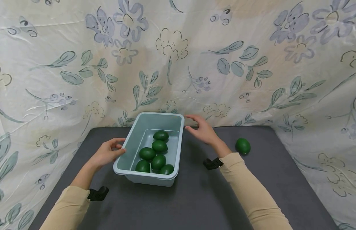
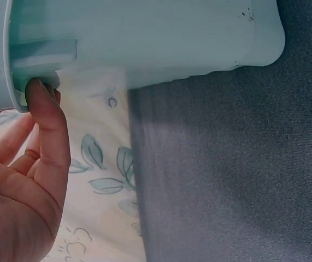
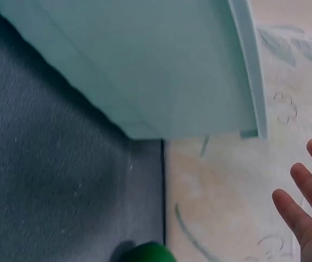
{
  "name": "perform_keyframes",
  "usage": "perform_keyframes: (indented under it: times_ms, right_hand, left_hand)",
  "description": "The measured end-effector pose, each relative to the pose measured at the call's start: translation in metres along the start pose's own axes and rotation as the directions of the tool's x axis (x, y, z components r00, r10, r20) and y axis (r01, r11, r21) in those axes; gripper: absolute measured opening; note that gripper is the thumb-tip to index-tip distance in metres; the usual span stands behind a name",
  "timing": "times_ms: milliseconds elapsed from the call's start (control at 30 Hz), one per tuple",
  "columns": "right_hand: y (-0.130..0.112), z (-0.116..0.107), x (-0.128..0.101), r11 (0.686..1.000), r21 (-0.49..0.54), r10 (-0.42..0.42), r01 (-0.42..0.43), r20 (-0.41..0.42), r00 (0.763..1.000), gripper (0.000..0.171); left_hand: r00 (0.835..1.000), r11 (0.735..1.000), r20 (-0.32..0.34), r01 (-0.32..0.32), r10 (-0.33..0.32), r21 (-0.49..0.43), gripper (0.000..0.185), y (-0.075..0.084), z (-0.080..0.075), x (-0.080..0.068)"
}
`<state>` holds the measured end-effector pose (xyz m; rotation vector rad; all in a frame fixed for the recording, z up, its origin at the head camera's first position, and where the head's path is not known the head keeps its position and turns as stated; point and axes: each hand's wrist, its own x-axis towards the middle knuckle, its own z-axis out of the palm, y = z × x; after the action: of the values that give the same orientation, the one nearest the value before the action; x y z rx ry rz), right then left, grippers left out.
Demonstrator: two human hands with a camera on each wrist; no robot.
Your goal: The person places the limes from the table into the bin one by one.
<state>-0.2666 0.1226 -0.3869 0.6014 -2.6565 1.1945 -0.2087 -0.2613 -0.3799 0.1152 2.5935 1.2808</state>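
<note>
A pale blue-green plastic tub [image 1: 130, 140] stands on the dark table, slightly turned. Several glossy dark green oval fruits [image 1: 159, 146], avocado-like, lie on its bottom. My left hand [image 1: 107, 151] pinches the tub's left rim, thumb on top; in the left wrist view a finger [image 2: 49, 123] is hooked under the lip. Near the far right corner, my right hand [image 1: 203, 130] has its fingers spread; in the right wrist view those fingers [image 3: 308, 188] are apart from the tub wall [image 3: 145, 60]. One more green fruit [image 1: 243, 146] lies on the table, right of my right forearm.
The dark grey table [image 1: 195, 204] runs up to a floral cloth [image 1: 178, 64] hanging behind it and at both sides. A black wrist strap [image 1: 213, 164] sits on the right wrist, and another black strap [image 1: 98, 194] on the left.
</note>
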Motion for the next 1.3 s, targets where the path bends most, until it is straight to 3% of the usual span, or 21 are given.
perform_keyframes:
  times_ms: [433, 900, 1300]
  right_hand:
    - [0.044, -0.008, -0.011, 0.994, -0.039, 0.099, -0.102, -0.066, 0.993, 0.053]
    - [0.075, -0.008, -0.026, 0.977, -0.120, 0.170, -0.175, -0.056, 0.984, 0.053]
    - [0.100, -0.004, -0.041, 0.953, -0.113, 0.270, -0.281, -0.100, 0.958, 0.057]
  left_hand:
    - [1.000, 1.000, 0.007, 0.001, -0.001, -0.010, 0.054, 0.001, 0.000, -0.001]
    - [1.000, 1.000, 0.014, -0.010, 0.010, -0.019, 0.053, -0.001, 0.000, -0.001]
    - [1.000, 1.000, 0.003, 0.002, -0.002, -0.006, 0.054, -0.001, 0.001, 0.000]
